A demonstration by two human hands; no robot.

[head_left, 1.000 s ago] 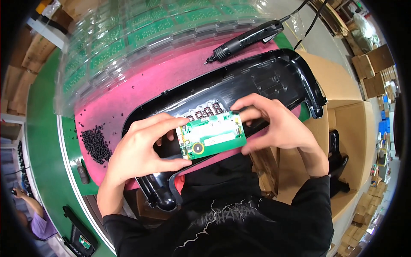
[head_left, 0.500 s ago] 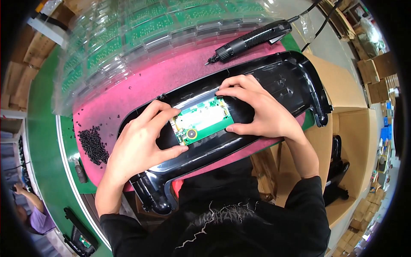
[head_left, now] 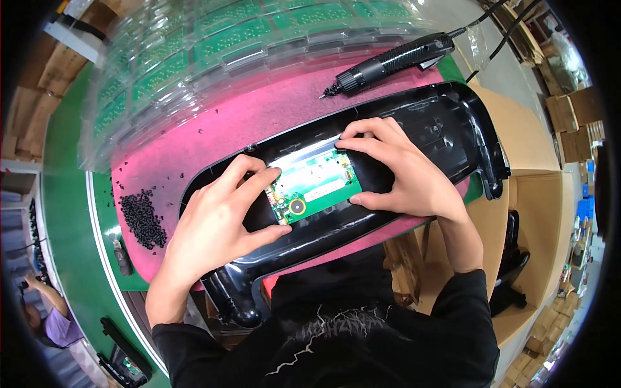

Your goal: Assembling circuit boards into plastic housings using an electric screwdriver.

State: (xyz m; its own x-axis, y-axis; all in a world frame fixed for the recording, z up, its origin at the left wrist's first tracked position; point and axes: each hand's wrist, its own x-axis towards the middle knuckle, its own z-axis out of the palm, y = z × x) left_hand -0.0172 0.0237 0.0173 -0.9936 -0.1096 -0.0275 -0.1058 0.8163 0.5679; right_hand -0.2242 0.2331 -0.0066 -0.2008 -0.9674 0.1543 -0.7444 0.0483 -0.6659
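Observation:
A green circuit board (head_left: pixel 317 191) with a round buzzer-like part at its near left corner lies over the middle of a long black plastic housing (head_left: pixel 424 136). My left hand (head_left: pixel 223 210) grips the board's left edge, thumb at the near corner and fingertips at the far one. At the opposite edge, my right hand (head_left: pixel 407 168) holds it the same way, thumb near and fingers far. The housing lies slantwise, its curved ends pointing toward me. Whether the board touches the housing floor I cannot tell.
Beyond the housing, a black electric screwdriver (head_left: pixel 388 64) lies on the pink mat (head_left: pixel 226 129). Clear trays (head_left: pixel 239 39) of green boards stand at the back. Small black screws (head_left: pixel 142 218) are heaped at left. An open carton (head_left: pixel 533 239) with black parts stands right. Another person (head_left: pixel 55 317) is far left.
The whole view has shifted slightly, moving the scene a little right and down. Both hands keep their hold on the board, which sits much the same over the housing.

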